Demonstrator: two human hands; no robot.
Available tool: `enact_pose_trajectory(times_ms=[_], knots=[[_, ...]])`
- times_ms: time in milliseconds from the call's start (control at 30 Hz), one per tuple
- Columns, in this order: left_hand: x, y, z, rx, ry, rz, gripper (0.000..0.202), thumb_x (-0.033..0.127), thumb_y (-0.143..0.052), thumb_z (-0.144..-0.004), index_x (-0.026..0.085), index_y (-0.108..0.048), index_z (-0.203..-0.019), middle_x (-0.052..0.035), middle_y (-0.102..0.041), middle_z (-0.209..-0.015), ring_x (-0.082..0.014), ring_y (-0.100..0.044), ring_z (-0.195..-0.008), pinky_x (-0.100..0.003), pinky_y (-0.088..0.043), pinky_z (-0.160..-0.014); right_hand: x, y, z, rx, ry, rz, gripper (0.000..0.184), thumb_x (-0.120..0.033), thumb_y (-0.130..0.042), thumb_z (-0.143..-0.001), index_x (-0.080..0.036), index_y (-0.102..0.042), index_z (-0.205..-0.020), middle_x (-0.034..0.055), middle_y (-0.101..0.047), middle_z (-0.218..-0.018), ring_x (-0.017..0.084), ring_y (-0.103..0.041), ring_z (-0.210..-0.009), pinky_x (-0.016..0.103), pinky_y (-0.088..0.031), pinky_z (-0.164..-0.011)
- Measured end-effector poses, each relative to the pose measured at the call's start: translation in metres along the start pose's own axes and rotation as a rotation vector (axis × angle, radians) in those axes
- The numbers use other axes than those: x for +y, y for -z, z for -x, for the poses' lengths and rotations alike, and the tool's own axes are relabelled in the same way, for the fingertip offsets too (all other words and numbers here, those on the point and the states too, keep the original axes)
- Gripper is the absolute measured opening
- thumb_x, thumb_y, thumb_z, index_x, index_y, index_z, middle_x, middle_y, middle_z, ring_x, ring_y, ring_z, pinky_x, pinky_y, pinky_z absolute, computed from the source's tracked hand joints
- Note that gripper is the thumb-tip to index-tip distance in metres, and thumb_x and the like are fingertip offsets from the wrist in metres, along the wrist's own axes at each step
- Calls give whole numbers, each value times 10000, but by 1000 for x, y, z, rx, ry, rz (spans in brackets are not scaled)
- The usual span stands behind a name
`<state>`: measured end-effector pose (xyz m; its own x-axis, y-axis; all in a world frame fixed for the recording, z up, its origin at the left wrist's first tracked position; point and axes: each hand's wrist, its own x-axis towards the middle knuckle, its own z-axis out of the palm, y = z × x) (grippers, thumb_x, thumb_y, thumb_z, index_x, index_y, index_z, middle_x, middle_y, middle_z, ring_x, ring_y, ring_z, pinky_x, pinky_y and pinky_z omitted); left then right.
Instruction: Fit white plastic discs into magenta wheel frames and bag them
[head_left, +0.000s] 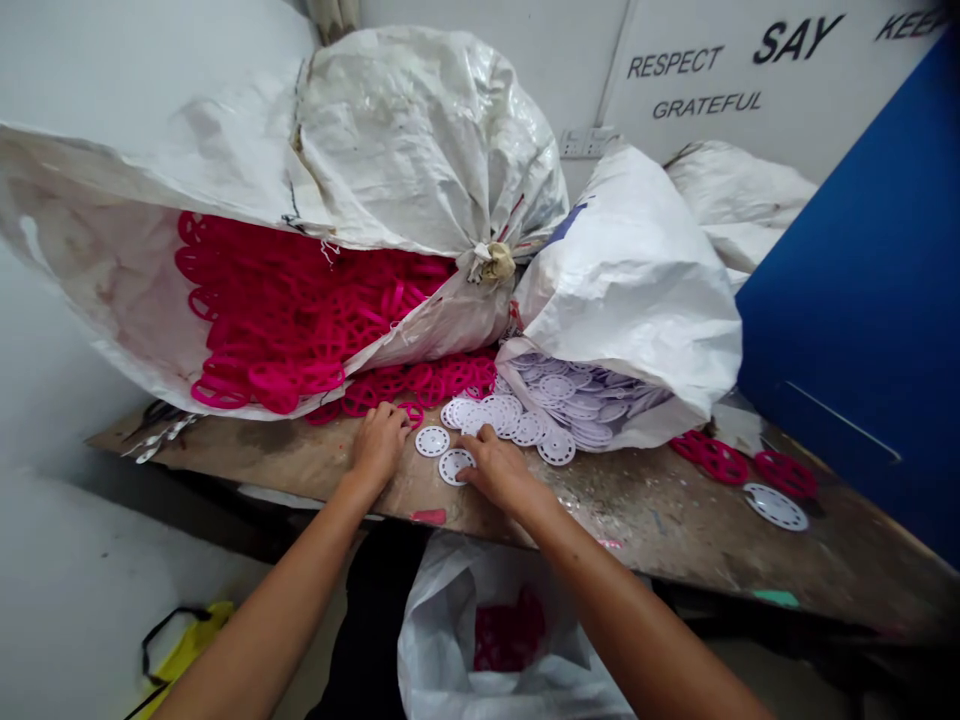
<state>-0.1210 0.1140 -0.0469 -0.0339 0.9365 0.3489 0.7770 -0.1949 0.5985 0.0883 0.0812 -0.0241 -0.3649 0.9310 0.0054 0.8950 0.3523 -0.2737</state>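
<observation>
1. Head view: two open woven sacks stand on the bench (660, 510) — left sack (112, 270) holds pink rings, right sack (637, 290) white discs.
2. Left hand (379, 445) lies palm-down, loosely curled, gripping nothing, beside a pink ring (411, 410).
3. Right hand (499, 470), open, presses its fingers on one white disc (452, 466) — flat, round, perforated — near the bench's front edge.

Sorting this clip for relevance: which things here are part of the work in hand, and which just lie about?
In use: left hand by the pink rings; right hand on the white discs; pink-ring sack; disc sack.
Lying about: pink wheels at right; lone disc; yellow bag; tied sack.
</observation>
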Motion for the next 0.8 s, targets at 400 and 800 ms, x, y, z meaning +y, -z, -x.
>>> enact_pose_trajectory(times_ms=[400, 800], knots=[[53, 30, 140, -339, 755, 1216, 199, 325, -646, -780, 171, -602, -898, -57, -660, -933, -183, -633, -866, -319, -495, -809, 14, 0, -6, -7, 47, -138, 365, -196, -758, -639, -187, -648, -987, 79, -613, -975, 213, -600, -838, 281, -416, -696], [89, 5, 130, -203, 769, 1382, 268, 279, -638, -805, 205, -576, -1055, -54, -683, -1038, -159, -662, -876, -274, -533, -765, -6, -13, 75, 282, 15, -971, 175, -270, -578, -822, -202, -635, -973, 31, -620, -858, 156, -573, -740, 267, -461, -666]])
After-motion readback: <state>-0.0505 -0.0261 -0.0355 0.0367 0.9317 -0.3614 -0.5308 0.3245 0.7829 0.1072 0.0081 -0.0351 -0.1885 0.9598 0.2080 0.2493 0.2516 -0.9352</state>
